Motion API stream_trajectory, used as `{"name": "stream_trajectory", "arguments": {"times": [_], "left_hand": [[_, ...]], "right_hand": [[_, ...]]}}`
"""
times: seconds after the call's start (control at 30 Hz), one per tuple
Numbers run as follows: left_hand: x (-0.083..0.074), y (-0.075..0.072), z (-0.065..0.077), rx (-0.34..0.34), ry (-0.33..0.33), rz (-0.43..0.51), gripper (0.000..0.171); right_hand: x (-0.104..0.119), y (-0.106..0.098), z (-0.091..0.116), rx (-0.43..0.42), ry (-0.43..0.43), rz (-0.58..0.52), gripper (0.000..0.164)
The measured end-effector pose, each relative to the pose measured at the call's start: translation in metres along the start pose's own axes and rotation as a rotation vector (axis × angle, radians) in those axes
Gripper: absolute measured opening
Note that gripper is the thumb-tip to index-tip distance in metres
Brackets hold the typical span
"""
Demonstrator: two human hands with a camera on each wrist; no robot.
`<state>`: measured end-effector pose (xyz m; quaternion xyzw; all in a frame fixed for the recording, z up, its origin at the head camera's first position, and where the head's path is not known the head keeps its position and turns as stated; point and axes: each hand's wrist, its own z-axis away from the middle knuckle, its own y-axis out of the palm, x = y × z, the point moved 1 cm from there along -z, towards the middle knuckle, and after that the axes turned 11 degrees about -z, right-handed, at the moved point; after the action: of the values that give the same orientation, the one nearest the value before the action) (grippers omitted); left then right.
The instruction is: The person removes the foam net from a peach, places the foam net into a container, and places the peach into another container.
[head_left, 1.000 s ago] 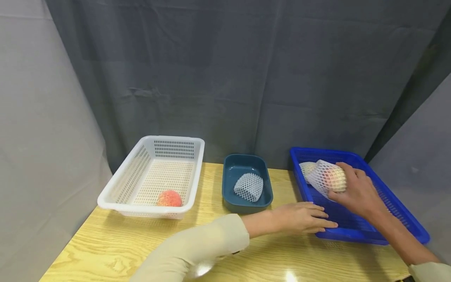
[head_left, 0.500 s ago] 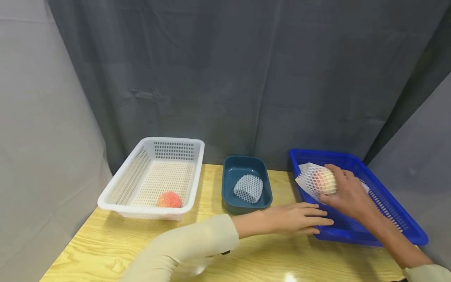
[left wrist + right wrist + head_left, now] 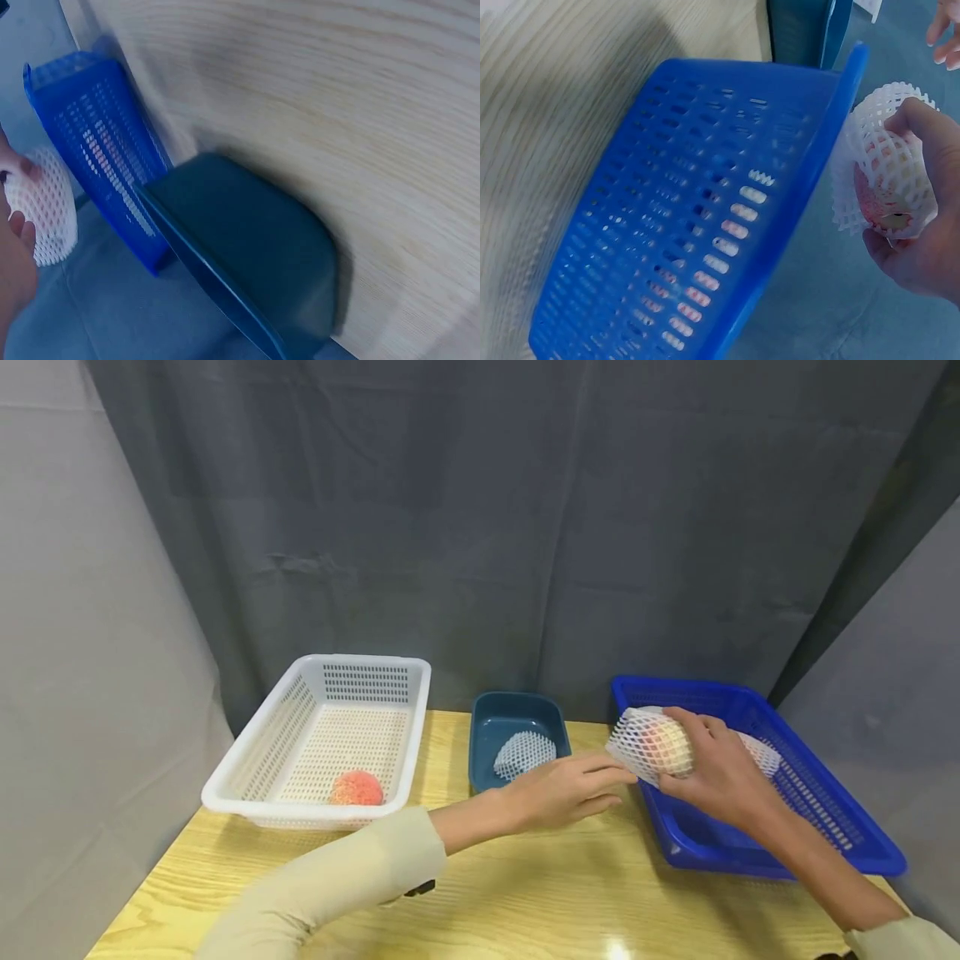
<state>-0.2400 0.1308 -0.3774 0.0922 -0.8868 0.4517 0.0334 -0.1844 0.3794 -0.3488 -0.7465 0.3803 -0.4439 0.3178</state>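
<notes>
My right hand grips a peach wrapped in a white foam net sleeve, held over the left side of the blue basket. The right wrist view shows thumb and fingers around the netted peach, part of its red skin bare. My left hand reaches across in front of the teal bin, fingers extended. Its fingertips are close to the sleeve's loose end; whether they touch it, I cannot tell. Another white foam net shows in the blue basket behind the right hand.
A white basket at the left holds one bare peach. Inside the teal bin lies a loose foam net, partly behind the left hand. All stand on a wooden table before a grey curtain.
My right hand has carried the netted peach leftward, toward the blue basket's left rim. My left hand has drawn back left and up, off the basket's near corner, to close beside the net.
</notes>
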Motion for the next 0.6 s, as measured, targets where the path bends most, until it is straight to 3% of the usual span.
{"name": "stream_trajectory", "arguments": {"times": [0.07, 0.27, 0.6], "left_hand": [[0.005, -0.006, 0.003, -0.025, -0.034, 0.024, 0.035], [0.019, -0.015, 0.016, -0.082, -0.085, -0.03, 0.034], [0.024, -0.023, 0.036, -0.079, -0.106, -0.097, 0.038]], "right_hand": [[0.004, -0.001, -0.002, 0.001, -0.015, 0.003, 0.088], [0.015, 0.002, -0.003, 0.005, -0.052, 0.004, 0.09], [0.033, 0.011, -0.006, 0.012, -0.134, -0.006, 0.086]]}}
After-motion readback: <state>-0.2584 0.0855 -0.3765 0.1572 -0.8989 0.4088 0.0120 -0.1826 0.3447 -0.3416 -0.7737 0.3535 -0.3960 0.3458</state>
